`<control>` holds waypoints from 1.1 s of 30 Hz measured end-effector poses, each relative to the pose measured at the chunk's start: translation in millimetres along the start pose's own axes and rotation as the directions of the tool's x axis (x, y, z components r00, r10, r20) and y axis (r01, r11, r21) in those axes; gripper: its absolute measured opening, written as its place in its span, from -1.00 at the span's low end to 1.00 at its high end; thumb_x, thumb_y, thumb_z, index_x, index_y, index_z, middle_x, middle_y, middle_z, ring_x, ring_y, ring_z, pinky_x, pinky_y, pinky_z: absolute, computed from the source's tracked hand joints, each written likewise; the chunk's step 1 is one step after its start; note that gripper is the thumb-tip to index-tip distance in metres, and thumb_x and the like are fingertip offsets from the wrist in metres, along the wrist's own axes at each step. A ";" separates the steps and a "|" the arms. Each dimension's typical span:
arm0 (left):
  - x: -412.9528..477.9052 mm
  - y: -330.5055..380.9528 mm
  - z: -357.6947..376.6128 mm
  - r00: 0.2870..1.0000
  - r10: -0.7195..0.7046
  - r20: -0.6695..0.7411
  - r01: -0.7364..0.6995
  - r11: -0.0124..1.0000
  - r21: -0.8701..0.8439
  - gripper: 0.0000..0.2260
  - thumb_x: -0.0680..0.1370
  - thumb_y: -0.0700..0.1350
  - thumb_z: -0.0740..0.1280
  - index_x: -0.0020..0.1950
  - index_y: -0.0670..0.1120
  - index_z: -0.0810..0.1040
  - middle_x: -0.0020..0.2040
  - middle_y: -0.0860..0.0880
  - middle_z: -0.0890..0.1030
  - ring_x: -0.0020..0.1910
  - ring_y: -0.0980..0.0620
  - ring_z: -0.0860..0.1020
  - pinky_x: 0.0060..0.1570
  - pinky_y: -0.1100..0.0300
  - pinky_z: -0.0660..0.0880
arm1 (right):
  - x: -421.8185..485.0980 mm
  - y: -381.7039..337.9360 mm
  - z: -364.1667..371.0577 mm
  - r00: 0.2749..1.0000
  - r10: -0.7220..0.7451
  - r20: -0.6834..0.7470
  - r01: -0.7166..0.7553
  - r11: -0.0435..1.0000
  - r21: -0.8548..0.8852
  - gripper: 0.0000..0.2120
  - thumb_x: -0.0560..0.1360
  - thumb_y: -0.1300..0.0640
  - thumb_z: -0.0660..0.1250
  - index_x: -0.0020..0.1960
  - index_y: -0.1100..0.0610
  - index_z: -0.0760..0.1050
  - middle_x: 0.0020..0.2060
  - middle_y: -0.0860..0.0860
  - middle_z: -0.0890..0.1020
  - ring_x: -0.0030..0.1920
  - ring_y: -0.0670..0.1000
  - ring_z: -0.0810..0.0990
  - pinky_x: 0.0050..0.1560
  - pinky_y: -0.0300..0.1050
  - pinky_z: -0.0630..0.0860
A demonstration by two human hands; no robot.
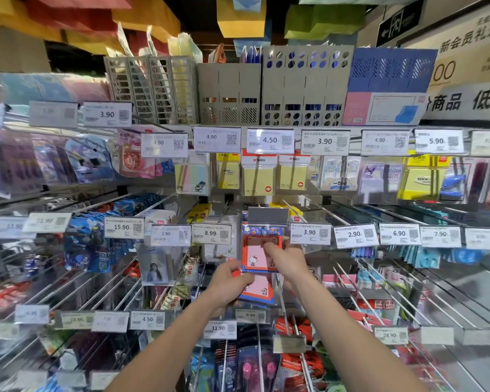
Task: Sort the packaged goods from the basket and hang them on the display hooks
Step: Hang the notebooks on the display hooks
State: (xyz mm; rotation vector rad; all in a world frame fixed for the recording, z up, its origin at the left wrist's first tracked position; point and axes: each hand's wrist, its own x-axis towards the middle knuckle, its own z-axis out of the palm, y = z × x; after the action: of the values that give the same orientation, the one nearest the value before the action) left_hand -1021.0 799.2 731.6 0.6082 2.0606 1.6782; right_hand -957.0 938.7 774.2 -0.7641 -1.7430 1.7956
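2 upright packs (259,258) gripped by left hand (229,281), right hand (287,261)

Upper notepad pack (259,253): blue edge, multicoloured print along the top, red-orange frame, pink panel with a white cartoon cat.
Lower notepad pack (259,290): pink panel, red-orange frame, blue edge.
Sticky-note pads (259,181): pale yellow under red-and-white header cards.
Striped pad (191,175): pastel bands, pink through green to blue.
Price tags (269,140): white, with black digits and QR squares.
File holders (229,93): grey, with slotted and round-hole patterns.
Lattice box (391,70): blue.
Blank tag holder (268,215): plain grey.
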 end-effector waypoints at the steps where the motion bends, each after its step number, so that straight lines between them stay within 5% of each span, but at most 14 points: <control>1: 1.3 -4.1 -3.8 1.000 -0.010 -0.024 0.011 0.999 0.042 -0.87 0.56 -0.26 0.39 0.08 -0.12 0.64 -0.23 -0.04 0.65 -0.42 0.08 0.54 -0.44 0.27 0.41 | 4.0 -0.7 1.5 1.000 0.023 -0.012 -0.023 1.000 0.008 -0.87 0.50 0.23 0.41 -0.22 0.16 0.55 -0.21 0.13 0.69 -0.24 0.07 0.62 -0.11 -0.08 0.54; 4: 2.2 -13.1 -17.0 0.999 -0.007 -0.039 0.013 0.987 0.157 -0.87 0.54 -0.32 0.37 0.02 -0.15 0.66 -0.17 -0.03 0.61 -0.30 0.07 0.51 -0.34 0.32 0.40 | 12.9 -2.0 5.8 0.995 0.091 -0.035 -0.092 0.995 -0.040 -0.86 0.43 0.09 0.44 -0.13 0.16 0.56 -0.15 0.07 0.68 -0.17 0.04 0.61 -0.10 -0.10 0.52; 6: -0.7 -13.6 -25.0 1.000 -0.006 0.001 0.005 0.983 0.181 -0.86 0.56 -0.35 0.35 0.06 -0.19 0.64 -0.16 0.00 0.57 -0.35 0.15 0.48 -0.39 0.35 0.37 | 24.0 2.8 7.4 0.991 0.133 -0.020 -0.134 0.986 -0.102 -0.47 0.28 -0.18 0.43 0.10 0.15 0.56 0.10 0.09 0.69 0.07 0.10 0.65 0.10 -0.05 0.53; 8: -6.2 -13.4 -32.1 0.998 -0.011 0.059 0.000 0.983 0.182 -0.82 0.57 -0.36 0.32 0.11 -0.15 0.55 -0.19 -0.03 0.53 -0.44 0.18 0.45 -0.43 0.30 0.34 | 28.6 6.6 7.4 0.986 0.158 -0.050 -0.165 0.964 -0.207 -0.28 0.23 -0.36 0.39 0.21 0.11 0.51 0.27 0.09 0.62 0.23 0.15 0.60 0.13 -0.06 0.43; 10: -9.9 -16.5 -38.6 0.993 0.003 0.120 -0.021 0.988 0.150 -0.77 0.57 -0.37 0.31 0.11 -0.09 0.41 -0.15 -0.11 0.55 -0.44 0.11 0.48 -0.49 0.23 0.31 | 19.0 8.3 4.2 0.985 0.111 -0.132 -0.151 0.927 -0.345 -0.38 0.40 -0.33 0.42 0.19 0.15 0.51 0.24 0.14 0.60 0.23 0.19 0.57 0.10 -0.06 0.41; 14: -14.2 -21.6 -45.4 0.990 0.008 0.144 -0.030 0.987 0.155 -0.61 0.56 -0.31 0.38 0.16 0.05 0.27 -0.09 -0.15 0.63 -0.35 -0.02 0.51 -0.53 0.14 0.36 | 1.1 27.8 -5.3 0.987 -0.124 -0.101 0.024 0.741 -0.671 -0.57 0.55 -0.17 0.39 -0.22 0.13 0.35 -0.21 0.09 0.58 -0.04 0.22 0.62 -0.11 0.00 0.51; 16: -18.4 -20.5 -44.0 0.991 0.003 0.132 -0.026 0.985 0.173 -0.51 0.54 -0.27 0.42 0.25 0.08 0.22 -0.02 -0.17 0.67 -0.30 -0.03 0.57 -0.49 0.10 0.47 | -3.9 40.9 -3.9 0.984 -0.177 -0.019 0.107 0.673 -0.732 -0.64 0.55 -0.18 0.37 -0.17 0.08 0.39 -0.16 0.06 0.61 -0.01 0.20 0.63 -0.11 0.00 0.50; 20: -27.7 -20.9 -37.7 0.990 0.023 0.136 -0.042 0.989 0.139 -0.35 0.55 -0.27 0.45 0.40 0.08 0.09 0.06 -0.11 0.68 -0.21 -0.06 0.66 -0.40 0.04 0.58 | -11.1 51.9 -2.3 0.968 -0.184 0.169 0.249 0.663 -0.706 -0.74 0.56 -0.15 0.35 0.08 0.02 0.52 -0.09 0.00 0.69 -0.02 0.09 0.65 -0.15 -0.07 0.45; 25: -42.6 -18.6 -30.3 0.986 0.039 0.161 -0.047 0.998 0.046 -0.05 0.55 -0.32 0.45 0.61 0.16 -0.16 -0.05 -0.05 0.72 -0.22 -0.01 0.68 -0.46 0.23 0.50 | -18.9 62.1 -8.8 0.991 -0.108 0.083 0.135 0.695 -0.706 -0.61 0.57 -0.11 0.34 -0.33 0.11 0.44 -0.41 -0.03 0.53 -0.29 0.10 0.55 -0.30 -0.06 0.36; 30: -46.7 -29.3 -27.6 0.988 0.053 0.142 -0.060 0.997 0.046 -0.02 0.52 -0.32 0.48 0.62 0.26 -0.09 -0.06 -0.08 0.73 -0.28 0.00 0.66 -0.47 0.15 0.50 | -33.1 69.3 -10.7 0.987 -0.100 0.127 0.154 0.822 -0.548 -0.86 0.51 0.02 0.45 -0.06 0.09 0.58 -0.15 -0.07 0.65 -0.08 0.03 0.65 -0.22 -0.12 0.48; 33: -46.3 -36.0 -24.6 0.992 0.027 0.124 -0.026 1.000 -0.003 -0.05 0.51 -0.30 0.49 0.53 0.40 -0.02 -0.05 -0.04 0.74 -0.24 -0.04 0.69 -0.43 0.11 0.54 | -36.9 72.2 -16.4 0.990 -0.083 0.111 0.122 0.899 -0.421 -0.82 0.44 0.08 0.54 -0.10 0.10 0.57 -0.16 0.00 0.66 -0.16 0.05 0.63 -0.22 -0.07 0.50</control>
State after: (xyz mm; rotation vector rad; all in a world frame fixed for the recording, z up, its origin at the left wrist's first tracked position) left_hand -999.7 746.6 702.8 0.7236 1.9717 1.6140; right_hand -918.0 921.5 703.3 -0.7485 -2.2339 1.4100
